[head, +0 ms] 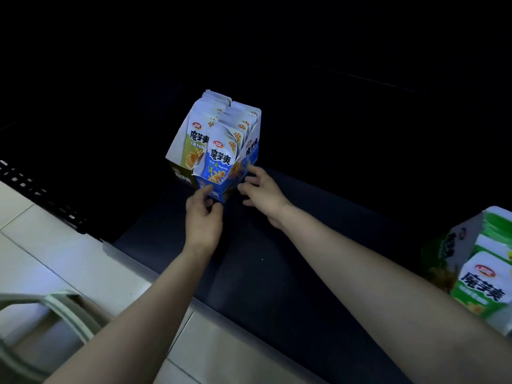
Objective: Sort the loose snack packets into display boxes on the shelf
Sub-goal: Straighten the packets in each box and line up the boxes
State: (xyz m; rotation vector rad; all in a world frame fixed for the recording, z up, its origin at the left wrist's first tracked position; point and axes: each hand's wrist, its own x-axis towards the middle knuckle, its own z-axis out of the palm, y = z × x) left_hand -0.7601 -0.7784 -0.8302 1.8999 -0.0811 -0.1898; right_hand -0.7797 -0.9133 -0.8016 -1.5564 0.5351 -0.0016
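A blue display box stands on the dark shelf, filled with several blue and white snack packets. Pressed against its left side is a dark green box with green packets. My left hand pinches the blue box's front bottom corner between thumb and fingers. My right hand has its fingers spread and touches the blue box's right side wall. Both boxes sit upright, turned with a corner toward me.
A third box with green and white packets sits at the shelf's right edge. Pale floor tiles lie to the left below the shelf lip. A curved grey handle or basket rim shows at the bottom left. The shelf's back is dark.
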